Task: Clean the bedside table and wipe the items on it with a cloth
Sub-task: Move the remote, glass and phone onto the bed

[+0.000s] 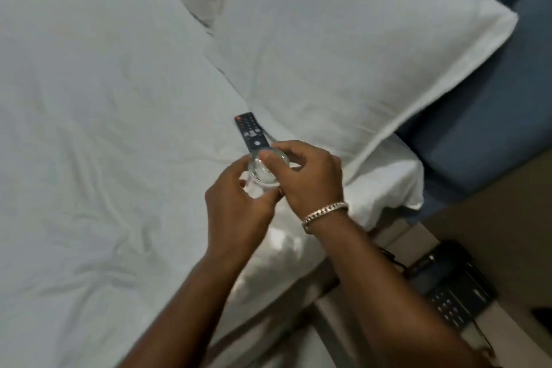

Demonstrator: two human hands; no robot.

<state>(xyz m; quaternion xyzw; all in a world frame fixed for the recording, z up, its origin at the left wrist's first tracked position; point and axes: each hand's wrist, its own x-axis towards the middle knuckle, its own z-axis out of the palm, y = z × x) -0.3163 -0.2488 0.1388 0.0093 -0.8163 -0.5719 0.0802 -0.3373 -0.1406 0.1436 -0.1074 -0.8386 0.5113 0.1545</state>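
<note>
While the left hand [239, 200] cups a clear glass [264, 170] from seven o'clock, the right hand [307, 179] pinches its rim from three o'clock, over the white bed [104, 128], the remote [251, 131] just beyond at twelve.

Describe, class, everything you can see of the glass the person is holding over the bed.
The glass looks like a clear, empty tumbler, seen from above so its round rim and thick base show. It is held above the white bedsheet, just in front of the black remote. The left hand grips its side; the right hand clasps it, thumb at the rim. No cloth is visible.
</note>
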